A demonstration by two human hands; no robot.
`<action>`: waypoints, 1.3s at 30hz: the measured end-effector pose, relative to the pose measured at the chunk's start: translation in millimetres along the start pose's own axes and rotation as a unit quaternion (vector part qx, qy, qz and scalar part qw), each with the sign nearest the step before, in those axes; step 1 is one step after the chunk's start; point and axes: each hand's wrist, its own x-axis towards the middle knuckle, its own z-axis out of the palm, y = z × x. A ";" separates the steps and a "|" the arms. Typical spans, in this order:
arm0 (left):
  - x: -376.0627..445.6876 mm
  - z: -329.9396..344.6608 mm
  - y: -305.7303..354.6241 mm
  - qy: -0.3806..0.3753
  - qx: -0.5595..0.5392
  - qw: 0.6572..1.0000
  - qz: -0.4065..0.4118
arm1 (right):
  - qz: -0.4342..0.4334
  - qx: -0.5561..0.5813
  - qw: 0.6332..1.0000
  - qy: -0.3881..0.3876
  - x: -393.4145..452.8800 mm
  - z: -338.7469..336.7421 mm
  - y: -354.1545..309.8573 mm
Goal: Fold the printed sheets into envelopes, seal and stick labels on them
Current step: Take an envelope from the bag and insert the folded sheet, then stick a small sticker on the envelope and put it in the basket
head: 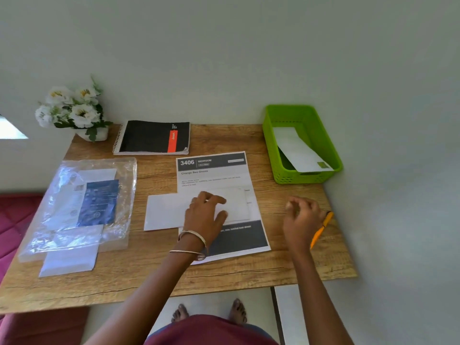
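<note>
Left hand point(205, 212) pressed flat (fingers spread); right hand point(302, 215) seemingly loosely curled.

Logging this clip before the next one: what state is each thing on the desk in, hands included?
Printed sheet: unfolded, flat on the table.
White envelope: lying across the sheet, pressed by the left hand.
Right hand: raised, fingers loosely curled, holding nothing.
Orange pen: lying flat, untouched.
Green basket: holds one labelled envelope.
Notebook: closed.
Plastic packet: lying flat, envelopes sticking out.
</note>
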 end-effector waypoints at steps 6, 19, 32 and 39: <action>-5.3 33.6 36.2 -0.105 -0.048 0.990 0.082 | -0.110 -0.113 0.980 -0.125 26.4 -43.1 40.0; -2.4 39.7 68.5 0.046 -0.142 0.983 0.104 | -0.119 0.049 0.970 -0.206 32.5 -36.5 20.6; 3.3 40.8 62.6 0.214 0.042 0.951 0.218 | -0.122 0.165 0.935 -0.289 27.6 -42.9 -16.0; 2.7 35.7 55.5 0.217 0.046 0.946 0.237 | -0.124 0.189 0.922 -0.315 25.0 -43.0 -18.0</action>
